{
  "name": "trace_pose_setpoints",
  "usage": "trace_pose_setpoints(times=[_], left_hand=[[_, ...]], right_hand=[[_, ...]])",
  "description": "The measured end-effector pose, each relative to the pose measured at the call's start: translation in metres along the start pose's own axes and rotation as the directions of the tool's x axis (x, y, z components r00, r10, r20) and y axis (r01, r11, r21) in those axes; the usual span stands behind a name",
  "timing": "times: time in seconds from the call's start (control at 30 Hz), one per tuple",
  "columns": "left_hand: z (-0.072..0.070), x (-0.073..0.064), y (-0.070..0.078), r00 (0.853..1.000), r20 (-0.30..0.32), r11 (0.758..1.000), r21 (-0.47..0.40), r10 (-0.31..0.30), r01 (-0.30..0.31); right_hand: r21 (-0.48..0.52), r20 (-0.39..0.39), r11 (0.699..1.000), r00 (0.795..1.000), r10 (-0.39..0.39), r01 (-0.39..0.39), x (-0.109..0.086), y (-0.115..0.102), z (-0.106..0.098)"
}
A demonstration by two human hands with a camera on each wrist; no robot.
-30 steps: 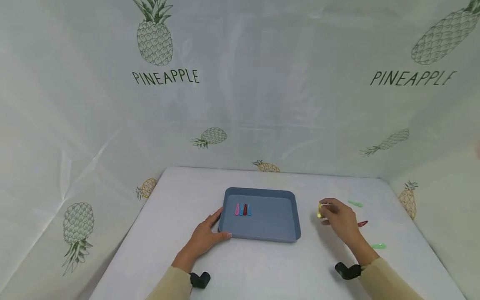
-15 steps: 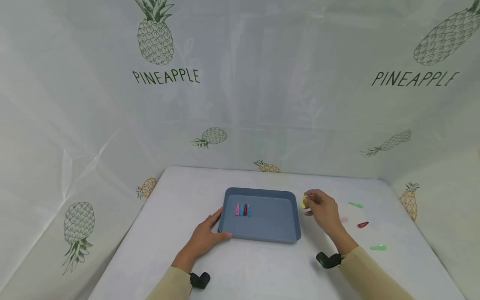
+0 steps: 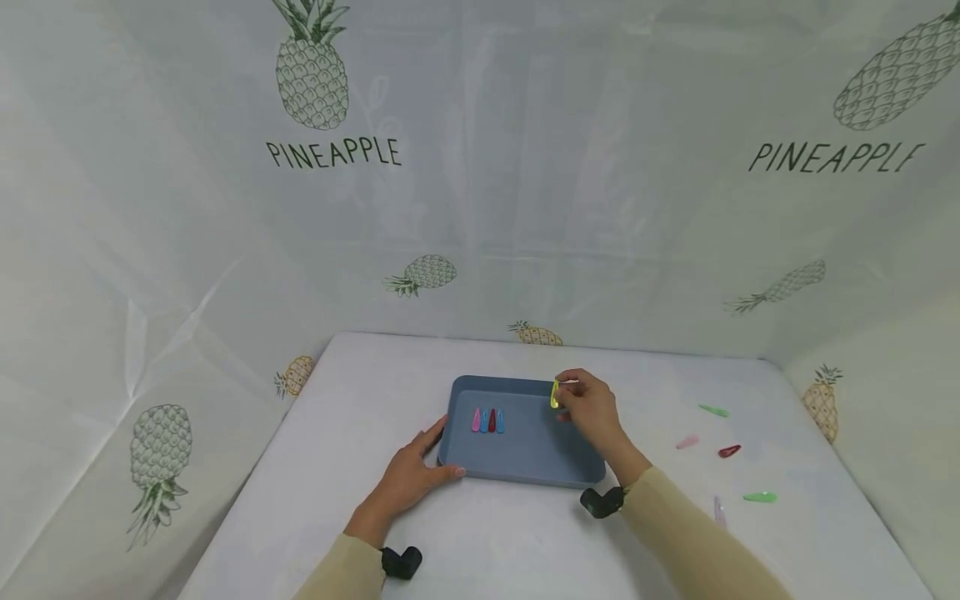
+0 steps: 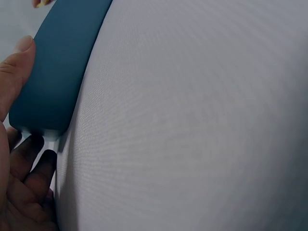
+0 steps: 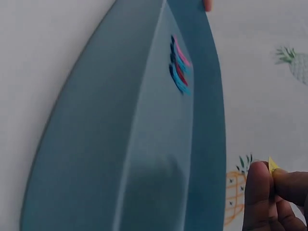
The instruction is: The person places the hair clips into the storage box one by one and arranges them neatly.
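Note:
A yellow snap hair clip (image 3: 555,395) is pinched between the thumb and fingers of my right hand (image 3: 592,410), above the right part of the blue-grey tray (image 3: 525,454). Its pointed tip (image 5: 272,164) shows past the fingertips in the right wrist view. My left hand (image 3: 408,477) holds the tray at its near left corner, the thumb (image 4: 21,62) over the rim and the other fingers lower at the side. In the tray's left half, pink, blue and red hair clips (image 3: 492,421) lie upright in a row, side by side.
On the white table (image 3: 375,375) to the right lie a green clip (image 3: 714,411), a pale pink clip (image 3: 687,442), a dark red clip (image 3: 730,451), another green clip (image 3: 761,497) and a lilac clip (image 3: 720,510). A pineapple-print sheet (image 3: 525,192) hangs behind.
My right hand has carried the yellow hair clip leftward from the table's right side to over the tray. The left hand and the clips in the tray have stayed put.

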State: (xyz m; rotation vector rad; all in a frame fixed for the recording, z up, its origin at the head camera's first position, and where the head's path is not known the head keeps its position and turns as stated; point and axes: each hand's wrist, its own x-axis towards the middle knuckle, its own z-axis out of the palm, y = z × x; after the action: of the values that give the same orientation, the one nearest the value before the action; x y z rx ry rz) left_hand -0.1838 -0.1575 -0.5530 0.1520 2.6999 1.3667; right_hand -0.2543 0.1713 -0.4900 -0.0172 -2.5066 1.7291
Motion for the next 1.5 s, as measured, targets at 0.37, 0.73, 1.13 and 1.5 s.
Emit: trace_pose_setpoints(times=[0.37,0.73,1.13,1.5], left_hand=[[0.001,0.001,-0.003,1.0,-0.006,1.0,0.014,-0.004,0.004],[0.0,0.0,-0.001,1.0,-0.004,1.0,0.002,-0.012,0.012],[-0.001,0.001,0.0,1.0,0.0,1.0,0.004,-0.015,0.015],[-0.001,0.002,0.0,1.0,0.004,1.0,0.008,-0.023,0.023]], right_hand=[[-0.099,0.053,0.995,0.999,-0.007,0.012,0.01,0.015,0.046],[-0.175,0.089,0.984,0.996,-0.017,0.032,0.009,0.02,0.068],[-0.339,0.088,0.935,0.993,-0.077,0.103,0.005,0.021,0.079],[-0.392,0.134,0.913,0.989,-0.064,0.112,0.005,0.019,0.082]])
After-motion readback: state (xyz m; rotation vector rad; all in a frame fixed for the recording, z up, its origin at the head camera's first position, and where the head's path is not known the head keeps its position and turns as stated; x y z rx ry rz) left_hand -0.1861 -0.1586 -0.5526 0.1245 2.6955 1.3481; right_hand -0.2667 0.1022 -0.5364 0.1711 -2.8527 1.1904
